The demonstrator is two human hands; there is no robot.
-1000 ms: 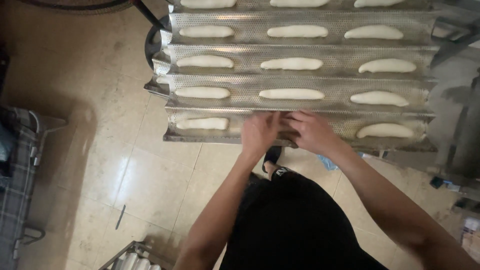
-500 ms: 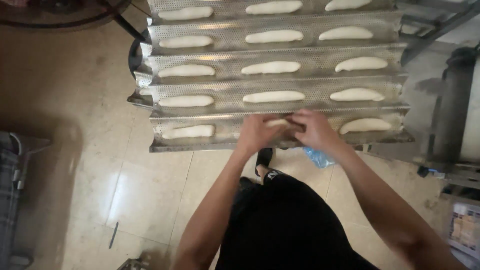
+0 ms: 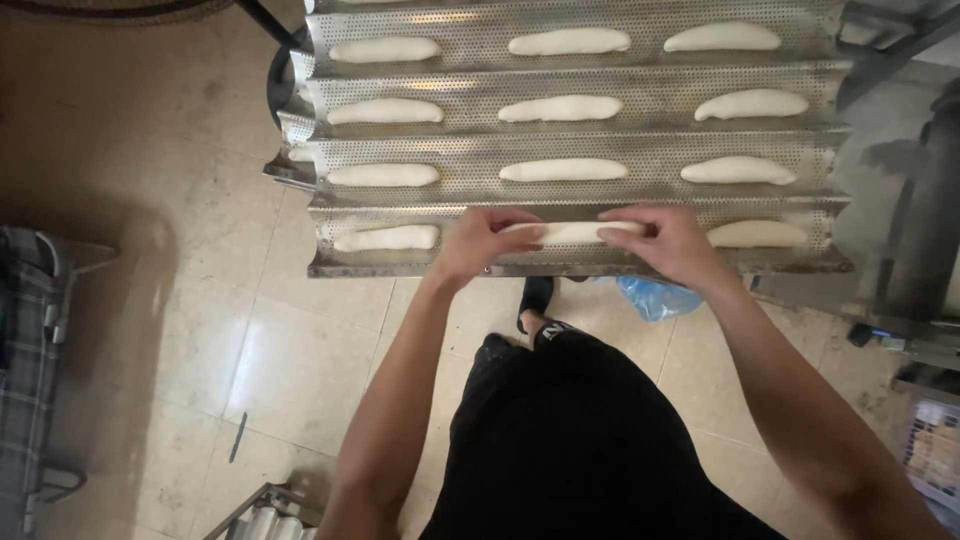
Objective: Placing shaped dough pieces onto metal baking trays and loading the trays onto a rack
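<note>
Dough roll [image 3: 575,232] lies in the nearest groove of the perforated metal tray [image 3: 640,205], in the middle of that row, and we have both hands on it. Our left hand [image 3: 480,243] curls loosely over its left end, fingers bent and thumb underneath, closed on the dough rather than spread. Our right hand [image 3: 672,240] covers the right end the same way, fingers half folded, fingertips resting on top of the roll. The two hands sit apart, with a bare stretch of dough showing between them.

To the left in the same groove lies another shaped piece [image 3: 386,238], just beside our left hand; to the right lies a third [image 3: 757,234], near our right hand. The grooves behind hold three pieces each. The tray's front edge [image 3: 400,268] runs just under our wrists. Below it we see open tiled floor [image 3: 200,330], a blue plastic bag [image 3: 655,296] and a black shoe [image 3: 536,297].
</note>
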